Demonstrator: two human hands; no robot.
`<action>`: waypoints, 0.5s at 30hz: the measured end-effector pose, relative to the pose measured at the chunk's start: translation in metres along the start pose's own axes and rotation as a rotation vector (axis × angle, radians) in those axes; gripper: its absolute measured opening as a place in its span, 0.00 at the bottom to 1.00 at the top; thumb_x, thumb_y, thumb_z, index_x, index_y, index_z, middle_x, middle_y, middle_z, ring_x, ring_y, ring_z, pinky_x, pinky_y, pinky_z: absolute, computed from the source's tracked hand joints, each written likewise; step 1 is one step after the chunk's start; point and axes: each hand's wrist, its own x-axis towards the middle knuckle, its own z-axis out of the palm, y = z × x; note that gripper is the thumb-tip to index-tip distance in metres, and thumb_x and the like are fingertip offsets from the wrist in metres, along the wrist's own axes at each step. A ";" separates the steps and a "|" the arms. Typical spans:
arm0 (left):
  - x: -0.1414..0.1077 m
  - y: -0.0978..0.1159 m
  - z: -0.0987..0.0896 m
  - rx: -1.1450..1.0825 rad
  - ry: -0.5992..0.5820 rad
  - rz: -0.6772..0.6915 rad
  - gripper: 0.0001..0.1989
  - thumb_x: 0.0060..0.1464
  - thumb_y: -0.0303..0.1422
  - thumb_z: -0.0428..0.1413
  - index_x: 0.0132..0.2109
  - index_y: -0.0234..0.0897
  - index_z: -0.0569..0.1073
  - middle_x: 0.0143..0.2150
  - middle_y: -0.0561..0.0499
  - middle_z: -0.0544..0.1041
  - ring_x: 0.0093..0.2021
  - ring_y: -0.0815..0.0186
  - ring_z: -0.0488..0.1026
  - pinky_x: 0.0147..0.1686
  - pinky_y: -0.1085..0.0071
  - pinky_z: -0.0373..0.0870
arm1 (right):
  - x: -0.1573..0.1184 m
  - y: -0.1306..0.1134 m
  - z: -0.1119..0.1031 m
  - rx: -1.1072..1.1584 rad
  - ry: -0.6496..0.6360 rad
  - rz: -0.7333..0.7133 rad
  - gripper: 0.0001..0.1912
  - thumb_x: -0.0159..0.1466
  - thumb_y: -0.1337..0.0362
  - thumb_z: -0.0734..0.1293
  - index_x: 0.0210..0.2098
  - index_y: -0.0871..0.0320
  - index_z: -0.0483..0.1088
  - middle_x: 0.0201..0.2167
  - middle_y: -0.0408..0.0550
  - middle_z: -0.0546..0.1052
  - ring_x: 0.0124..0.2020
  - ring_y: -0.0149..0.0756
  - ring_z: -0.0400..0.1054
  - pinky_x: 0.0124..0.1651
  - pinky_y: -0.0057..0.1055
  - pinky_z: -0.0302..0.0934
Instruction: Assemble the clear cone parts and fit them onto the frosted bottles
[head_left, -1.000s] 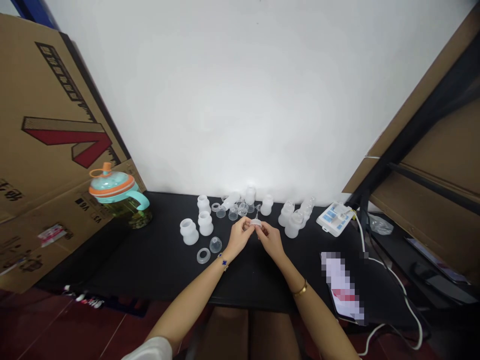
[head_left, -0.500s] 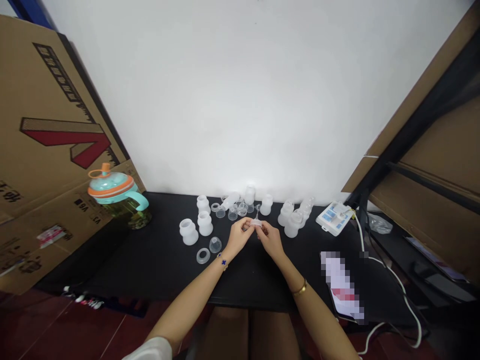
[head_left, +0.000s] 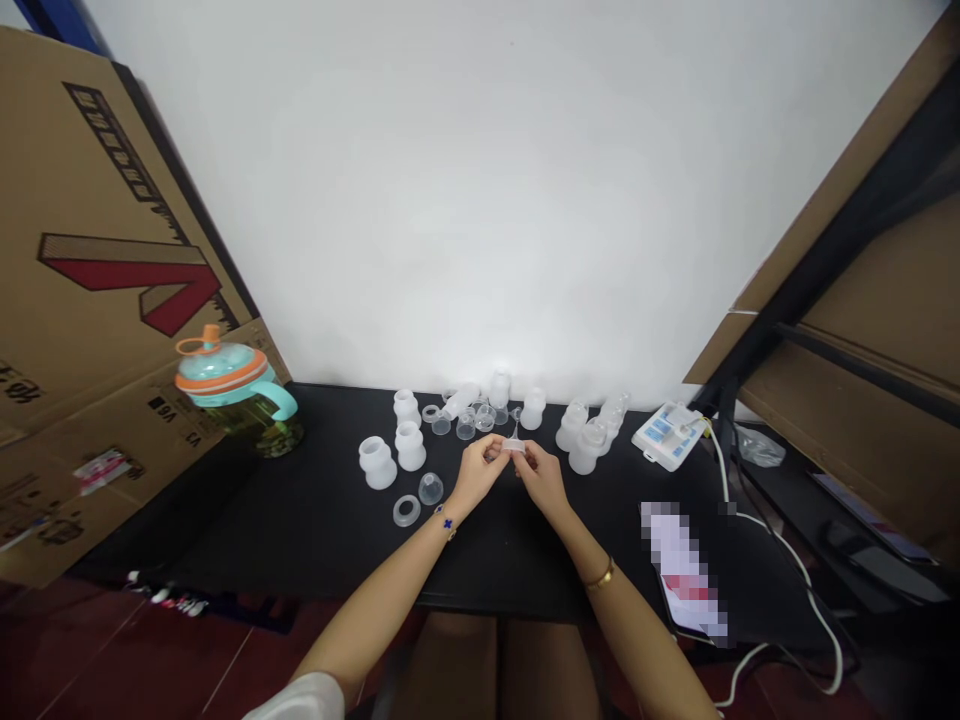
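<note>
Between my left hand [head_left: 480,468] and my right hand [head_left: 541,475] is a white ring with a clear nipple [head_left: 514,440] pointing up from it. The fingertips of both hands are closed on the ring's sides, above the black table. Left of my left hand lie a clear dome cap [head_left: 430,489] and a loose white ring [head_left: 406,511]. Three white bottles stand beyond them, the nearest being a wide-necked bottle [head_left: 377,463]. Behind my hands are several clear caps [head_left: 466,425] and small bottles. Frosted bottles [head_left: 587,447] stand to the right of my right hand.
A large jug [head_left: 238,385] with a turquoise handle stands at the left, beside a cardboard box [head_left: 97,230]. On the right are a white-and-blue case [head_left: 670,437], a phone [head_left: 684,575] and a white cable [head_left: 806,585]. A white wall [head_left: 495,200] rises behind the table.
</note>
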 end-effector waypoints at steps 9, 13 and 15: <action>-0.002 -0.001 0.000 0.021 -0.004 0.012 0.08 0.55 0.37 0.57 0.35 0.36 0.75 0.28 0.52 0.76 0.28 0.67 0.71 0.29 0.73 0.68 | 0.001 0.002 0.001 -0.038 0.021 -0.001 0.15 0.65 0.54 0.62 0.29 0.56 0.72 0.19 0.40 0.70 0.23 0.34 0.65 0.28 0.26 0.57; -0.002 -0.001 0.000 0.031 -0.003 0.011 0.09 0.55 0.37 0.57 0.34 0.36 0.73 0.27 0.54 0.74 0.27 0.68 0.70 0.29 0.74 0.67 | 0.001 0.002 0.002 -0.047 0.036 -0.007 0.15 0.65 0.54 0.62 0.26 0.55 0.70 0.18 0.40 0.69 0.22 0.33 0.65 0.28 0.26 0.56; -0.003 0.000 0.000 0.033 -0.006 0.010 0.09 0.55 0.37 0.57 0.33 0.36 0.73 0.26 0.54 0.74 0.27 0.68 0.70 0.29 0.74 0.67 | 0.001 0.002 0.002 -0.052 0.040 -0.008 0.15 0.65 0.54 0.62 0.25 0.55 0.69 0.18 0.40 0.69 0.22 0.33 0.65 0.27 0.26 0.56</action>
